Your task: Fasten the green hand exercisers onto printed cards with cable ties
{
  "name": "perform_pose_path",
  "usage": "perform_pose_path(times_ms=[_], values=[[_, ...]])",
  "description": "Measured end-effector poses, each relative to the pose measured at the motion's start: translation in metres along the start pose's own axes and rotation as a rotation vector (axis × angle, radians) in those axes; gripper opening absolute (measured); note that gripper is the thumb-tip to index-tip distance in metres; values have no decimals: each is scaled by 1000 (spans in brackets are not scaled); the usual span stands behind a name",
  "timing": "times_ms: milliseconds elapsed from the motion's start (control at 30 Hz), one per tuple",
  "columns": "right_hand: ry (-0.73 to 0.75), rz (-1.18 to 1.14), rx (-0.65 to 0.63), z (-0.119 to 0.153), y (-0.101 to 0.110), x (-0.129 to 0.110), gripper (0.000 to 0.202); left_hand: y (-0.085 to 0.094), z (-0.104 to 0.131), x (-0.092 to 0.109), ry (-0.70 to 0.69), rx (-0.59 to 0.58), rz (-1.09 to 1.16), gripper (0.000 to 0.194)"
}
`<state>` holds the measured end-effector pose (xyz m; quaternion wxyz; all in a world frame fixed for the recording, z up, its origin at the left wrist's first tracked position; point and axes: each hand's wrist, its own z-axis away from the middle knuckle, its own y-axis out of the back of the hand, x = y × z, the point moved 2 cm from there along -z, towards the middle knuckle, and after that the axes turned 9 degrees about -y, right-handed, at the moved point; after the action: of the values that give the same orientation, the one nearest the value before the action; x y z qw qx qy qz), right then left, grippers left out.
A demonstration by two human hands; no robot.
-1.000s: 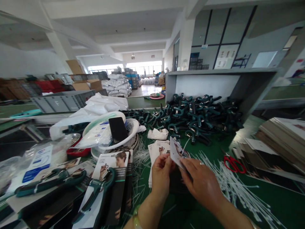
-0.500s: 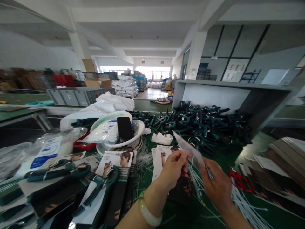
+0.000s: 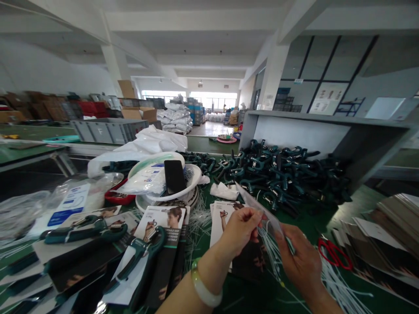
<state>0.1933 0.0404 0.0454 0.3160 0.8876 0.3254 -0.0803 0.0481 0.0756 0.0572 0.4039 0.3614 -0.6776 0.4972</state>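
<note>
My right hand grips a thin card by its lower part, tilted and seen nearly edge-on. The fingers of my left hand are pinched together at the card's left side; what they hold is too small to make out. A pale green bangle circles my left wrist. Beneath my hands lie printed cards and loose white zip ties. At the left, dark green hand grippers rest on more printed cards.
Many dark green hand grippers are heaped before a grey bin. Red-handled scissors and stacked cards lie at the right. A black phone sits on a white basket beside plastic bags.
The view has shifted slightly, so the surroundings sit a little further right. Both hands keep nearly the same pose at the card.
</note>
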Motion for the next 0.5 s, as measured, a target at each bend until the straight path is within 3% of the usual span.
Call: perform_pose_path(times_ms=[233,500], values=[[31,-21,-3,2,1,-2,20,5,3,-1,15,-57,-94,45],[94,29,-36,2,0,-7,21,5,6,-2,-73,122,27,42]])
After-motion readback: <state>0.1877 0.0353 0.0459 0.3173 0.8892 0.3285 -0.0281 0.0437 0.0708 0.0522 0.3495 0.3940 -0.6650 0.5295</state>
